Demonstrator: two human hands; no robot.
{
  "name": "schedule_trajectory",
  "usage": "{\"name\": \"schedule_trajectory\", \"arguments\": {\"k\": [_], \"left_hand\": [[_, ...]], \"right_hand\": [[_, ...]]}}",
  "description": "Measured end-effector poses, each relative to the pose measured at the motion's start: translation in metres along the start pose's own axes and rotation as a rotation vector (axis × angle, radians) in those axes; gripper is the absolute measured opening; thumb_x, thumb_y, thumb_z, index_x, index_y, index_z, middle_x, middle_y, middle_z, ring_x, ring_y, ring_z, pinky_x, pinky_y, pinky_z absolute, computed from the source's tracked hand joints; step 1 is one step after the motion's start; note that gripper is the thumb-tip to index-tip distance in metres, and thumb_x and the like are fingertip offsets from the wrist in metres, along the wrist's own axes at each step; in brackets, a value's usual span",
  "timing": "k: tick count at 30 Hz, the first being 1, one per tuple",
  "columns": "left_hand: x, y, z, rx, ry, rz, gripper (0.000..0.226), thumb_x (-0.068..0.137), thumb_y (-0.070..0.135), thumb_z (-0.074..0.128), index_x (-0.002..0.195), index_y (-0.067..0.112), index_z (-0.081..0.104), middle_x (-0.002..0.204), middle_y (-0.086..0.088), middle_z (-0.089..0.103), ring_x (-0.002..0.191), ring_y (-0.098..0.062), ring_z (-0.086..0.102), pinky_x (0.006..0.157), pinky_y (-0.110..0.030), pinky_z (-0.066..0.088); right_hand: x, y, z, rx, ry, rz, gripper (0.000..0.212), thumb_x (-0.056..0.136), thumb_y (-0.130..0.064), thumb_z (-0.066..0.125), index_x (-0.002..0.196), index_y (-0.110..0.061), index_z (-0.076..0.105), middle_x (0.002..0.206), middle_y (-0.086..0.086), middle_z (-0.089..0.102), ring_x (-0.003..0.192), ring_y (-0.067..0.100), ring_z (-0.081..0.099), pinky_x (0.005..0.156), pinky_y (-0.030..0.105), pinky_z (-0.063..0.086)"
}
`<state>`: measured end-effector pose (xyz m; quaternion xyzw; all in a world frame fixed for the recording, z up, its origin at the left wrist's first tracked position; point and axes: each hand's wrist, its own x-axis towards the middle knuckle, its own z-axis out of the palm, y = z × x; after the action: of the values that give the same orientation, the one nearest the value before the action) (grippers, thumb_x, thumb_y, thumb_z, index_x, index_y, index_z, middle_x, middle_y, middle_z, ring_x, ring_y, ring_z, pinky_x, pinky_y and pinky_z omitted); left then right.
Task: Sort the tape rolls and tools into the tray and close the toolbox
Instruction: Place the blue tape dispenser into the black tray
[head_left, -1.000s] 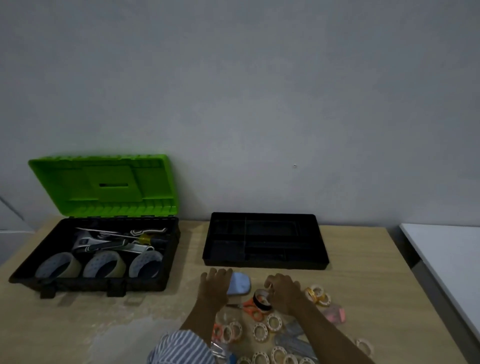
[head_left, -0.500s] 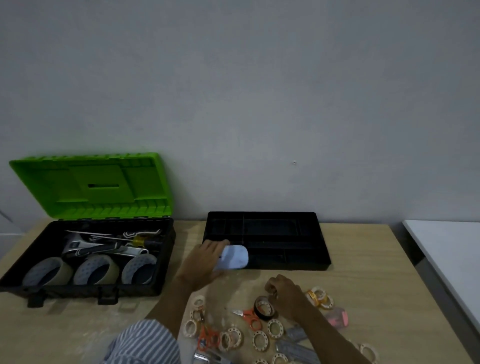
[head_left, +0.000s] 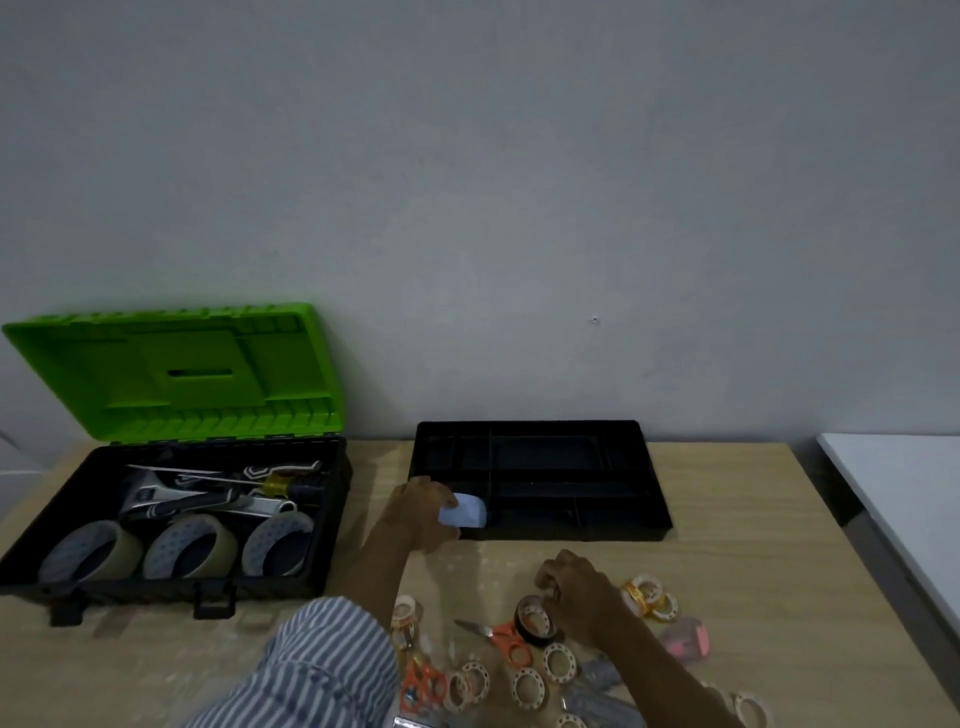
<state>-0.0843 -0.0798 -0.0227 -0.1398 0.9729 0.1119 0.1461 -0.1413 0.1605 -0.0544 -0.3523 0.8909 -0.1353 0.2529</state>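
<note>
- The tray (head_left: 597, 532) is set on the tabletop (head_left: 753, 571) toward 12 o'clock, close to the wall (head_left: 519, 208), and its dividers can be seen.
- The toolbox (head_left: 156, 590) is placed at 9 o'clock of the tray, just beside it, with the green lid (head_left: 176, 374) raised toward the wall.
- Three big rolls (head_left: 189, 545) are stood on edge side by side along the toolbox's 6 o'clock wall. A wrench (head_left: 150, 493) and a screwdriver (head_left: 278, 486) are laid behind them, toward 12 o'clock.
- A blue piece (head_left: 467, 512) is held in the left hand (head_left: 418, 512), the grip closed round it. The piece is at the tray's 7 o'clock corner, and whether it touches the tray floor cannot be told.
- The right hand (head_left: 584, 597) is curled on the black roll (head_left: 535, 621), its grip narrow, with fingertips on the rim at 1 o'clock. The roll is tilted on the tabletop at 6 o'clock of the tray, well apart from it.
- Orange scissors (head_left: 506, 642) are laid beneath the black roll, blades pointed to 9 o'clock.
- Small rolls (head_left: 558, 662) are scattered at 6 o'clock of the black roll. Gold rolls (head_left: 641, 597) are found at 3 o'clock of the right hand, and a pink item (head_left: 688, 636) at 4 o'clock.
- A striped sleeve (head_left: 322, 665) is seen on the left arm at the 6 o'clock edge.
</note>
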Motion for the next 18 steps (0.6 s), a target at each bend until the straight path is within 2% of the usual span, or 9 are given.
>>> {"name": "schedule_trajectory", "arguments": {"k": [2,5,7,9,10,12,15,17,18], "left_hand": [[-0.001,0.001,0.004,0.008,0.006,-0.021,0.055,0.091,0.039,0.058,0.139,0.016,0.045,0.147,-0.003,0.040,0.139,-0.021,0.029,0.114,-0.033,0.025],[-0.007,0.004,0.014,-0.022,0.028,-0.036,0.051,0.097,0.036,0.048,0.143,0.015,0.039,0.152,-0.002,0.034,0.140,-0.019,0.027,0.114,-0.031,0.021],[-0.014,0.005,0.020,-0.021,0.082,-0.039,0.048,0.100,0.031,0.040,0.146,0.016,0.034,0.155,0.000,0.028,0.141,-0.017,0.025,0.114,-0.030,0.019],[-0.024,0.004,0.027,-0.031,0.201,-0.056,0.046,0.101,0.027,0.037,0.146,0.019,0.032,0.155,0.003,0.027,0.141,-0.013,0.026,0.113,-0.029,0.020],[-0.031,0.004,0.030,-0.047,0.264,-0.068,0.045,0.101,0.024,0.037,0.146,0.019,0.033,0.154,0.004,0.028,0.140,-0.013,0.027,0.112,-0.029,0.022],[-0.042,0.004,0.038,-0.088,0.372,-0.079,0.042,0.098,0.017,0.040,0.140,0.017,0.042,0.149,0.000,0.037,0.137,-0.014,0.035,0.109,-0.030,0.028],[-0.062,0.007,0.044,-0.116,0.483,-0.049,0.031,0.090,0.011,0.046,0.116,0.012,0.064,0.124,-0.006,0.061,0.116,-0.022,0.058,0.095,-0.035,0.044],[-0.076,0.007,0.047,-0.080,0.468,-0.015,0.031,0.083,0.025,0.042,0.094,0.015,0.070,0.099,-0.001,0.069,0.087,-0.018,0.067,0.074,-0.030,0.054],[-0.082,0.006,0.050,-0.044,0.451,-0.006,0.031,0.079,0.031,0.042,0.085,0.018,0.070,0.089,0.001,0.069,0.076,-0.016,0.067,0.066,-0.027,0.054]], "right_hand": [[-0.001,-0.001,-0.001,-0.003,0.009,-0.012,0.028,0.092,-0.012,0.051,0.118,-0.019,0.055,0.122,0.002,0.048,0.118,0.022,0.048,0.100,0.032,0.041],[-0.006,-0.003,-0.004,0.027,0.081,-0.086,0.006,0.089,-0.024,0.054,0.094,-0.022,0.056,0.100,-0.004,0.045,0.101,0.019,0.052,0.090,0.031,0.042],[-0.011,-0.004,-0.004,-0.025,0.074,-0.142,0.020,0.085,-0.041,0.056,0.084,-0.021,0.058,0.092,-0.004,0.044,0.093,0.018,0.050,0.086,0.032,0.042],[-0.013,-0.005,-0.001,-0.097,0.006,-0.180,0.038,0.078,-0.058,0.056,0.080,-0.020,0.062,0.090,-0.003,0.044,0.094,0.021,0.050,0.086,0.035,0.041],[-0.013,-0.006,0.000,-0.138,-0.026,-0.201,0.043,0.076,-0.061,0.057,0.081,-0.019,0.063,0.091,-0.002,0.045,0.094,0.022,0.049,0.085,0.034,0.038],[-0.012,-0.008,0.003,-0.206,-0.049,-0.225,0.041,0.080,-0.051,0.060,0.090,-0.012,0.065,0.096,0.001,0.048,0.094,0.022,0.049,0.079,0.029,0.031],[-0.011,-0.014,0.003,-0.198,-0.019,-0.253,0.029,0.082,-0.035,0.061,0.086,-0.007,0.064,0.097,0.002,0.048,0.094,0.023,0.052,0.070,0.025,0.027],[-0.009,-0.021,-0.003,-0.130,0.011,-0.257,0.022,0.078,-0.033,0.062,0.077,-0.011,0.058,0.092,-0.003,0.043,0.085,0.022,0.051,0.063,0.025,0.032],[-0.007,-0.026,-0.007,-0.083,0.044,-0.265,0.021,0.078,-0.031,0.061,0.074,-0.011,0.057,0.090,-0.004,0.042,0.082,0.020,0.051,0.062,0.025,0.035]]}}
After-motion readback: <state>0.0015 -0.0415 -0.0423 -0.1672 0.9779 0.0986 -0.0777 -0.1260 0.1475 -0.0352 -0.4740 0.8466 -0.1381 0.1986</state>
